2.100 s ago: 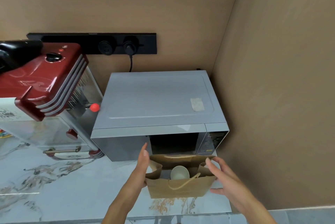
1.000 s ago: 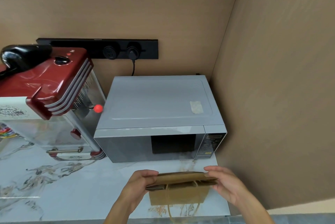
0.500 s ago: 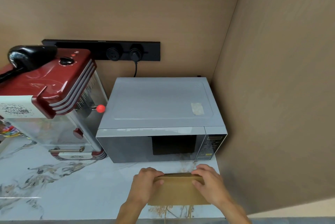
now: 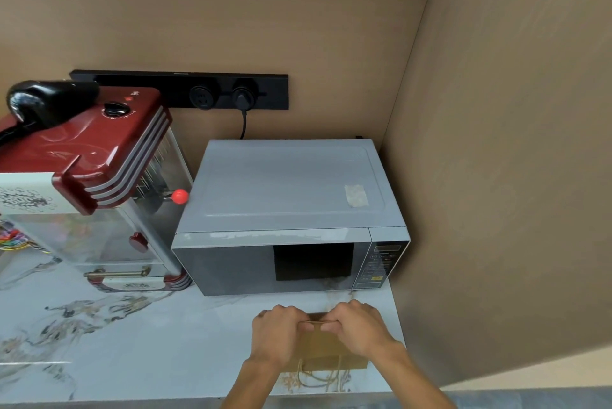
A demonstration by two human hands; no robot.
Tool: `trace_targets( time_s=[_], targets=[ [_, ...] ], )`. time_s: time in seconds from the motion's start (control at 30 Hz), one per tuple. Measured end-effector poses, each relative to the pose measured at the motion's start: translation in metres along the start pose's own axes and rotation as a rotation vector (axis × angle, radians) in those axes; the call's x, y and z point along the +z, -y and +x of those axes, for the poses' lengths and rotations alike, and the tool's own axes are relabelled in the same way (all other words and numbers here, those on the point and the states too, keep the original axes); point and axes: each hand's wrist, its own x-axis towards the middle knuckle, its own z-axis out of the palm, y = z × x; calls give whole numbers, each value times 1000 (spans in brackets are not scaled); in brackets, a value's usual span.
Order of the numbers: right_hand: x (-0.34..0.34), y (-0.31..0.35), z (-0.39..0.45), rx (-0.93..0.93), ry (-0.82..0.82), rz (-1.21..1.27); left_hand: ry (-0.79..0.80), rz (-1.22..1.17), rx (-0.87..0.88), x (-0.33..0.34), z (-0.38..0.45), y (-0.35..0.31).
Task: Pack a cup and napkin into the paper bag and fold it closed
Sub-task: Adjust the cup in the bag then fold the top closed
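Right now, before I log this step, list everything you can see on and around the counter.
paper bag: 1, brown, on counter in front of microwave, top pressed under both hands
bag handles: twine, beige, lying on counter at bag's near edge
microwave: 1, grey, against back wall, door shut
popcorn machine: 1, red and clear, left of microwave
socket strip: 1, black, on wall, one plug in
counter: marble, white
left hand: on bag top
right hand: on bag top

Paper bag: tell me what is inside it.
Nothing inside shows. The paper bag has its top folded over, with the left hand and right hand pressing the fold, covering any contents.
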Motion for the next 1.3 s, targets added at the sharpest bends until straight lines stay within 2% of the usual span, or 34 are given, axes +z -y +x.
trace_targets(
  time_s=[0.2,0.43,0.73,0.93,1.07,1.2,1.3],
  targets=[
    [2,-27,-10,63,-33,12,45,-70,-61,-6,1,18],
    [0,-41,-17,50,-121,-43,-1,-13,-67,-8,-7,27],
    [8,-6,-6,-33,-17,-354,118,296,137,-6,10,10],
    [13,2,-3,-96,-10,-441,114,342,201,4,13,9],
    [13,-7,-6,-77,-16,-400,55,229,146,7,6,17],
    [8,-24,-11,-48,-47,-341,-17,-19,30,10,-2,38],
    [7,-41,-14,1,-108,-153,-54,-234,-88,16,-8,55]
  ],
)
